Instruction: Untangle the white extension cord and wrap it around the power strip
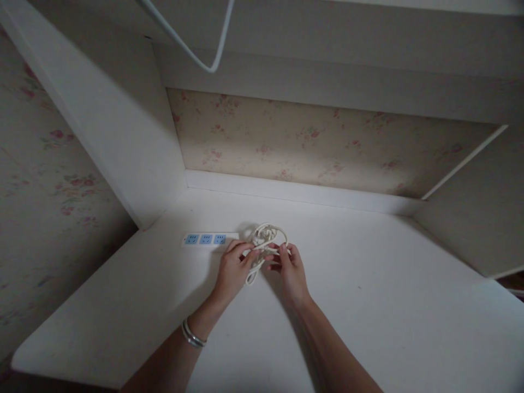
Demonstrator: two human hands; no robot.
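A white power strip (210, 239) with three blue socket panels lies on the white desk, left of centre. Its white cord (266, 232) is bunched in loops to the right of the strip. My left hand (235, 267) pinches part of the cord bundle between thumb and fingers, just in front of the strip's right end. Opposite it, my right hand (290, 267) has thumb and fingers closed on a loop on the bundle's right side. One loop hangs down between the hands. The cord's plug cannot be made out.
The white desk top (368, 295) spreads around the hands, with a raised back ledge (286, 188). White side panels (126, 109) stand left and right, and a shelf (327, 54) runs overhead. A pale bent rod or cable (210, 68) hangs at the top.
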